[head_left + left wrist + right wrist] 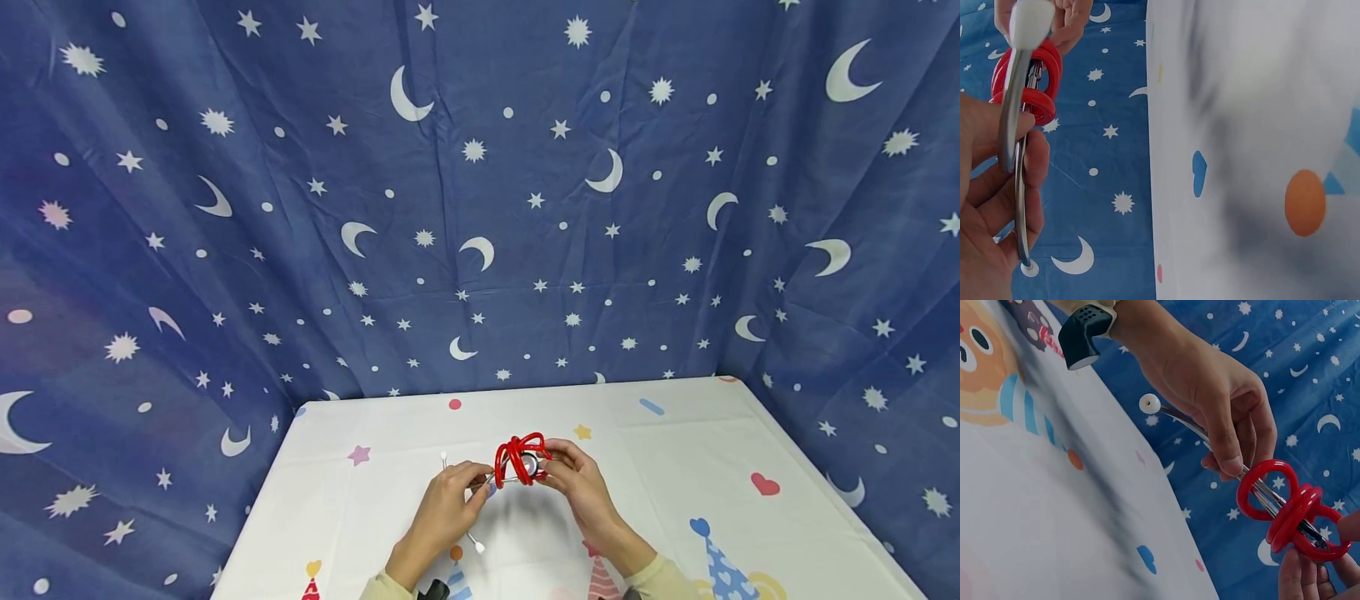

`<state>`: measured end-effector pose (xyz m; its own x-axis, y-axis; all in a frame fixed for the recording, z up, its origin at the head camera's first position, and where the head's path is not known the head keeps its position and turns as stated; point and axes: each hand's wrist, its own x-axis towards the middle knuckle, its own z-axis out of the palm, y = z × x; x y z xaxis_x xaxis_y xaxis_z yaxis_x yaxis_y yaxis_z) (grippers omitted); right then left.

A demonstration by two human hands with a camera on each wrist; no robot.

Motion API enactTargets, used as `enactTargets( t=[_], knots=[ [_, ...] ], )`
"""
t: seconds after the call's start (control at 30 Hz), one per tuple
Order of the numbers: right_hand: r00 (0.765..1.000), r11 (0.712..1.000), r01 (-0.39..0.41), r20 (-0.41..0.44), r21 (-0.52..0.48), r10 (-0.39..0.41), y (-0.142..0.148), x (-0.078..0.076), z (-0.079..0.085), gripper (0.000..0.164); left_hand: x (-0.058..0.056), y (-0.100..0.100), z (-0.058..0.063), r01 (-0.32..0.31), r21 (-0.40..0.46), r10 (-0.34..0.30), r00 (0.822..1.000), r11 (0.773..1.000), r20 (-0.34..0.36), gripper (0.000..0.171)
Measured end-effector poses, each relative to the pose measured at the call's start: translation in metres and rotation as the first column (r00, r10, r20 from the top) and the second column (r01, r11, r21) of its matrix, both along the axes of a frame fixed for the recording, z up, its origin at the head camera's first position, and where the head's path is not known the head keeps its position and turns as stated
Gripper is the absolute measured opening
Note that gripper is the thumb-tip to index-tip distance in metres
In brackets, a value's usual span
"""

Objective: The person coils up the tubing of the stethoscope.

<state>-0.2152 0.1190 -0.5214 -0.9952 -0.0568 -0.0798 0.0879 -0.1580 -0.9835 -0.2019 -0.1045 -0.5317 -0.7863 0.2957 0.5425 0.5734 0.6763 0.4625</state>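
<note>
A stethoscope, its red tubing [514, 454] wound into a looped bundle, is held above the table between both hands. My left hand [444, 510] pinches the metal ear tubes [1020, 200] between thumb and fingers. White ear tips [1149, 404] stick out on either side of that hand. At the other end, my right hand [583, 483] grips the bundle with thumb and fingertips, beside the round chest piece [529, 464]. In the right wrist view, several coils wrap around the middle of the metal tubes. Part of the right hand [1310, 578] is cut off there.
A white table cover [390, 517] with printed stars, hearts and party hats lies beneath the hands. Behind and at the sides hangs a blue curtain [510, 250] with moons and stars. A dark wrist device [1087, 336] sits on the left wrist.
</note>
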Motion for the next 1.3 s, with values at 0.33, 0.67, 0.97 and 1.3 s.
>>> enactTargets(
  t=[0.33, 0.67, 0.97, 1.3],
  knots=[
    [0.998, 0.999, 0.038, 0.045, 0.038, -0.040, 0.001, -0.025, -0.010, 0.034, -0.031, 0.006, -0.007, -0.003, 0.041, -0.002, 0.992, 0.999, 0.126, 0.014],
    [0.995, 0.998, 0.006, 0.096, 0.065, -0.012, 0.004, -0.045, -0.038, 0.034, -0.050, 0.006, -0.027, -0.052, 0.038, 0.039, 0.959, 0.998, 0.280, 0.007],
    [0.994, 0.997, 0.010, 0.108, 0.082, -0.019, 0.003, -0.056, -0.053, 0.035, -0.061, 0.008, -0.040, -0.096, 0.020, 0.084, 0.941, 0.995, 0.328, 0.008],
    [0.987, 0.991, -0.032, 0.161, 0.133, 0.011, 0.009, -0.056, -0.067, 0.036, -0.065, 0.006, -0.053, -0.101, -0.037, 0.108, 0.912, 0.994, 0.397, 0.008]
  ],
)
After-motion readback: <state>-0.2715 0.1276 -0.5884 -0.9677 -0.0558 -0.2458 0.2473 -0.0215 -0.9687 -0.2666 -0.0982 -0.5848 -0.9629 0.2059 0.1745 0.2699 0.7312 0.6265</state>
